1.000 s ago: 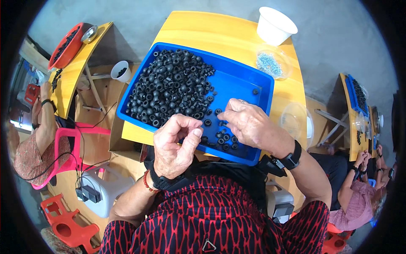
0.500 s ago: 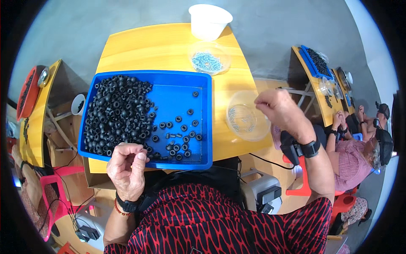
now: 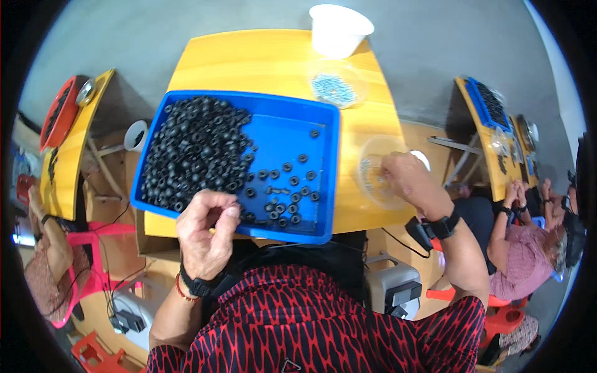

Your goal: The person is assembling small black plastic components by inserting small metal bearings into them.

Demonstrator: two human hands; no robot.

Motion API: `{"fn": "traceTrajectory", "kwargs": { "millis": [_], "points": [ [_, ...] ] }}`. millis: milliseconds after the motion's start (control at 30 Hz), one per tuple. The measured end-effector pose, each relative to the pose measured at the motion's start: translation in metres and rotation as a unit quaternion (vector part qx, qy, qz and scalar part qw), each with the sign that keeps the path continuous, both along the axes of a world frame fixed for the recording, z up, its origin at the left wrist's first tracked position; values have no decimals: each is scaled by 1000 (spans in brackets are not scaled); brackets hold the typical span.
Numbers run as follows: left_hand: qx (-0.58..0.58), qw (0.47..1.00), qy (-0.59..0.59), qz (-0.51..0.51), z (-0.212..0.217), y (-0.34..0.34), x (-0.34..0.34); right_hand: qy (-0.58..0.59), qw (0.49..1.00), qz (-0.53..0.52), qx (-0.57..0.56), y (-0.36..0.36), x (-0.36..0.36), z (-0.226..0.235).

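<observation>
My left hand (image 3: 208,233) is closed at the near edge of the blue tray (image 3: 280,118), thumb against forefinger. Whatever it pinches is too small to make out. Small black ring-like parts (image 3: 193,149) heap up in the tray's left half, and several loose ones (image 3: 288,208) lie on the right. My right hand (image 3: 413,180) has its bunched fingers inside the rim of a clear round bowl (image 3: 385,198) of small metallic pieces. Those fingertips are partly hidden, so anything in them does not show.
Behind the clear bowl are a second clear tub of bluish pieces (image 3: 334,90) and a white bucket (image 3: 339,34) on the yellow table (image 3: 242,59). Other people sit at tables on both sides. A grey stool (image 3: 392,283) stands beyond the near table edge.
My right hand has come down and left from above the clear bowl's right side into the bowl. The left hand keeps its pinch near the tray edge. The whole view has shifted.
</observation>
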State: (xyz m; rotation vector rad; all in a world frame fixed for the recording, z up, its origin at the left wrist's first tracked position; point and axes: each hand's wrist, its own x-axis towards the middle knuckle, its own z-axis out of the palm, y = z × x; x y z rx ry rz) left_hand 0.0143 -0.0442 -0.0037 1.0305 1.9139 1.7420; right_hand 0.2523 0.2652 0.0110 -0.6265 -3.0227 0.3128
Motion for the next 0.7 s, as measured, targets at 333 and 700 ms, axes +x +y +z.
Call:
{"fn": "traceTrajectory", "kwargs": {
  "millis": [333,700],
  "points": [
    [-74,952,282,-92,39,27,-38,207,968,-83,-112,-50,-18,57],
    [-227,880,359,-215,37,80,-31,290,924,25,-246,-91,-17,34]
  ]
}}
